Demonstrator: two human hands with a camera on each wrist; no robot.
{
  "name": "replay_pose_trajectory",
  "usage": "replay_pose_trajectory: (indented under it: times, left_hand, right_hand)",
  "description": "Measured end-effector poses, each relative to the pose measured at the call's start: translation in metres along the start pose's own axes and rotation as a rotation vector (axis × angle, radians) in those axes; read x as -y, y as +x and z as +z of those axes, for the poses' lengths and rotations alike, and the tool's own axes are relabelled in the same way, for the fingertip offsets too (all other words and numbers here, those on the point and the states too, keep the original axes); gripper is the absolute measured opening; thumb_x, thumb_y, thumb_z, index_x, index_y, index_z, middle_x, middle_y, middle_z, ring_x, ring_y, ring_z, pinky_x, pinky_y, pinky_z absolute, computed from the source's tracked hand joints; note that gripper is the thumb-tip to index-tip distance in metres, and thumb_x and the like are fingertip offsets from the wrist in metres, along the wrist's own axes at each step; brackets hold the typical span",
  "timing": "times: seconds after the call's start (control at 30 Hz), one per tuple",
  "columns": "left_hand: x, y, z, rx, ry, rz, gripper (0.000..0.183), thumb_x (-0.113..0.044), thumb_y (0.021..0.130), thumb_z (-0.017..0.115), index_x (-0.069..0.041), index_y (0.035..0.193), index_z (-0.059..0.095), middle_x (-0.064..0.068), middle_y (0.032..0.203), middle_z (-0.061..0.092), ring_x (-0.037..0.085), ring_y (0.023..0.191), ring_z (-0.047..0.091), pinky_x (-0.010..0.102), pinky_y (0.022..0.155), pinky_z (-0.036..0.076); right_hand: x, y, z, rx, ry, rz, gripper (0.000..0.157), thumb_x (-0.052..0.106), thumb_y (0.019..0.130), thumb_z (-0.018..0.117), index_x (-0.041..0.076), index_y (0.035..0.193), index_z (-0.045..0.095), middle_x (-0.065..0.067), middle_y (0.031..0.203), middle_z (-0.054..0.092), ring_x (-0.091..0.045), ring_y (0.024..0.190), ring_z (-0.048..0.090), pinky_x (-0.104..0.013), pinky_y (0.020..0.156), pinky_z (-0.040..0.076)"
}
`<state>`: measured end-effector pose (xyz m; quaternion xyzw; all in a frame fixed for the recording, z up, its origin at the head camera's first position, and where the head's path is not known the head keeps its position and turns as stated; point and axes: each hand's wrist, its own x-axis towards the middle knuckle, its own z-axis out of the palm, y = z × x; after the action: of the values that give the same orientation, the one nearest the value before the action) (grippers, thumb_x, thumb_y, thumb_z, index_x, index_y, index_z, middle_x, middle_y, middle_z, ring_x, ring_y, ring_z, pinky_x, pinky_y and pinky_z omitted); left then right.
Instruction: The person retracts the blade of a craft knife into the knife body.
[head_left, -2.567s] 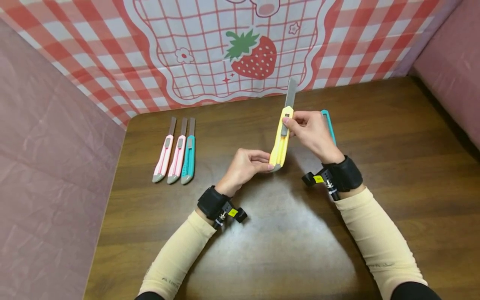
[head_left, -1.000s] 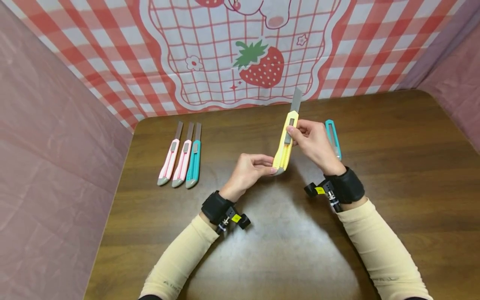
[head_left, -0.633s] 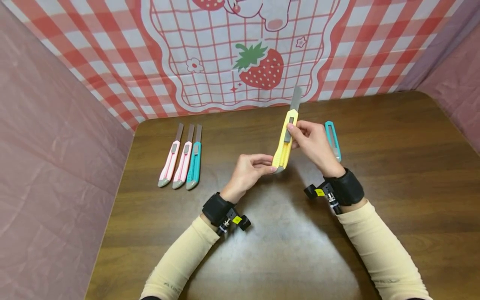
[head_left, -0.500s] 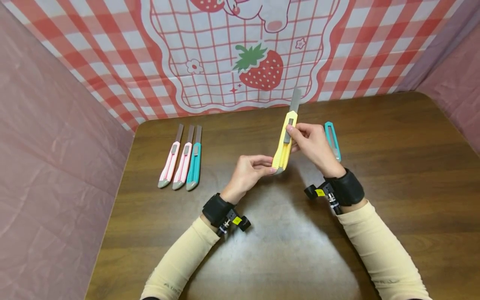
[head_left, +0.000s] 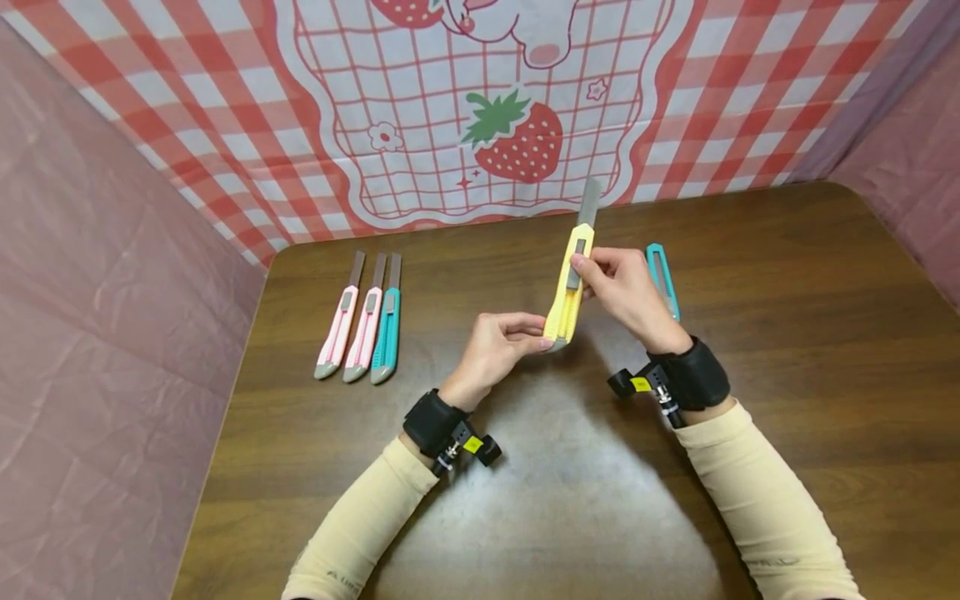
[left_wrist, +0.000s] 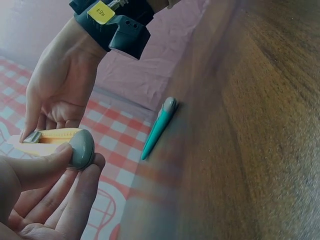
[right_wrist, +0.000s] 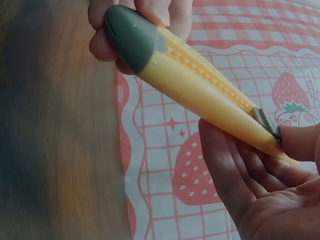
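Note:
A yellow utility knife (head_left: 564, 308), its wide blade sticking out of the top, is held up at a slant above the table in the head view. My left hand (head_left: 491, 350) pinches the grey end cap between thumb and fingers; the left wrist view shows this cap (left_wrist: 82, 150) close up. Further up, my right hand (head_left: 630, 287) grips the handle near the blade end. Its thumb presses on the grey slider (right_wrist: 266, 122), with the other fingers behind the handle. In the right wrist view the blade is hidden.
Two pink utility knives (head_left: 337, 333) and a teal one (head_left: 386, 337) lie side by side at left on the wooden table (head_left: 570, 492), blades out. Another teal utility knife (head_left: 663, 279) lies behind my right hand, no blade showing. A strawberry-print checked cloth (head_left: 465, 175) hangs behind.
Both hands keep their hold on the yellow utility knife. The head view has shifted a little, so more of the right teal knife shows. The blade looks slightly shorter than 2.6 s ago.

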<state>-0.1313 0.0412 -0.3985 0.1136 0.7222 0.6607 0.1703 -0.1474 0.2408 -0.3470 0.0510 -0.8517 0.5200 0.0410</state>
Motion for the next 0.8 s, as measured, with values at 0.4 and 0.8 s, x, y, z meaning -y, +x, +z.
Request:
replay_pose_trajectory:
  times: [0.4,0.8]
  left_hand:
    - [0.0022,0.0002,0.0015,0.002,-0.033,-0.024,0.030,0.002,0.082,0.076,0.006,0.111,0.070,0.027,0.104,0.073,0.017,0.086,0.074,0.025,0.079,0.062]
    - [0.0027,-0.0014,-0.0003,-0.001,-0.073,-0.025,0.030,0.003,0.082,0.075,0.008,0.111,0.070,0.028,0.104,0.072,0.010,0.081,0.072,0.027,0.079,0.062]
  right_hand:
    - [-0.0009,-0.0017,0.0002,0.023,-0.026,0.002,0.033,0.026,0.100,0.058,-0.004,0.105,0.069,-0.021,0.089,0.070,-0.008,0.068,0.064,-0.019,0.061,0.053]
    - [-0.0011,-0.0006,0.0027,0.077,0.000,-0.014,0.028,0.018,0.099,0.060,-0.007,0.110,0.066,-0.025,0.097,0.070,0.003,0.071,0.064,-0.015,0.066,0.055]
